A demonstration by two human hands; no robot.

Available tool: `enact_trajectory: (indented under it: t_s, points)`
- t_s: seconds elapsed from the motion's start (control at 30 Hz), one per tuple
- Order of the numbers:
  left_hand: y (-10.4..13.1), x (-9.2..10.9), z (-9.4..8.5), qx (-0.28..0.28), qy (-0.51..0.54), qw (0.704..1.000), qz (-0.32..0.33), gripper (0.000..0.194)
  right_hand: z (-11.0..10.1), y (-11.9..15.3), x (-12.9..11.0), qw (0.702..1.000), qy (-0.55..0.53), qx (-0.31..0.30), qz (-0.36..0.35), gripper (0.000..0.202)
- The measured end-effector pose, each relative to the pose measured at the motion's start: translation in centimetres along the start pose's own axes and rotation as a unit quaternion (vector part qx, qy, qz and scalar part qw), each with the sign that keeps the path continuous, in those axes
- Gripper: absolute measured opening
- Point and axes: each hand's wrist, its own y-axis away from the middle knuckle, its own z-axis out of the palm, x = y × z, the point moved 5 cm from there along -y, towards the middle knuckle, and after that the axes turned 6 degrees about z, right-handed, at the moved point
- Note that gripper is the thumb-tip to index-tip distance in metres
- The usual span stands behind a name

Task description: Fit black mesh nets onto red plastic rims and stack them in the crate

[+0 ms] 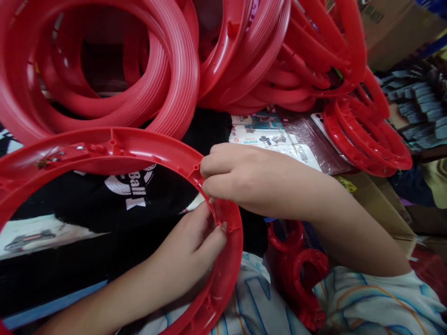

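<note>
A large red plastic ring half (159,148) lies hollow side up in front of me, its channel lined with small posts and ribs. Near its left part a metal spring-like piece and small screws (52,160) sit inside the channel. My left hand (195,244) reaches through from the inner side, thumb and fingers closed on the inner rim at the right. Just above it, my right hand (240,179) is closed with its fingertips down at the channel. Whatever those fingertips pinch is hidden.
Ribbed red rings (178,88) pile up behind, with more thin red rings (370,139) at the right. A printed sheet (275,139) and black printed fabric (167,190) lie beneath. Smaller red ring parts (296,265) are low on the right, beside a cardboard box (380,204).
</note>
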Motion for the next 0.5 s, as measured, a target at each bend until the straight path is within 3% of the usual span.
enact_trajectory:
  t_s: [0.33, 0.4, 0.5]
  points:
    - [0.3, -0.4, 0.1, -0.011, 0.015, 1.000, -0.005, 0.012, 0.8, -0.2, 0.3, 1.000, -0.005, 0.003, 0.018, 0.017]
    - [0.3, -0.4, 0.2, 0.007, 0.061, 0.998, -0.015, 0.013, 1.1, -0.1, 0.4, 1.000, -0.016, 0.018, 0.015, 0.018]
    - [0.3, -0.5, 0.1, 0.048, 0.181, 0.982, -0.026, 0.035, 1.4, 0.1, 0.6, 0.998, -0.023, 0.054, 0.010, 0.018]
